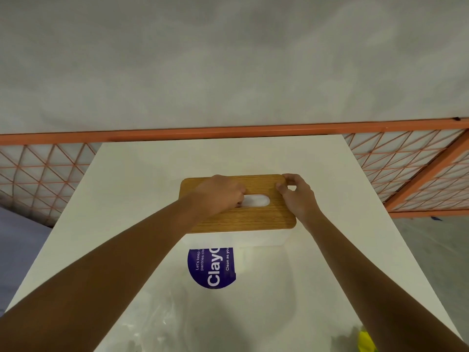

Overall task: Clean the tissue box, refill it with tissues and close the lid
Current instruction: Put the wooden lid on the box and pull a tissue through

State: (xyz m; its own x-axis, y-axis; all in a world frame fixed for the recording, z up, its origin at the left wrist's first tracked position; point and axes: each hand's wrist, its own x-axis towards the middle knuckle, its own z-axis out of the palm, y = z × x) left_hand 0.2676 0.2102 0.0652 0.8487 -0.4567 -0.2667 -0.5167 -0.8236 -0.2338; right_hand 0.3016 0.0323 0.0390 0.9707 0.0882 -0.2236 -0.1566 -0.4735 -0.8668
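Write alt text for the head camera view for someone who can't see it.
Two bare hands rest on the wooden lid of a white tissue box on a white table: the left hand at the lid's oval slot, the right hand pinching its far right corner. A purple-labelled plastic pack lies nearer the camera.

We see a wooden lid [243, 214] with fine straight grain and a matt, honey-toned finish, sitting on a smooth white plastic-looking tissue box [256, 238]. The table [132, 174] is white and faintly glossy. Near us lies thin, shiny clear plastic wrap [177, 323] bearing a purple printed label [212, 269]. The far orange frame [228, 132] looks like painted metal.
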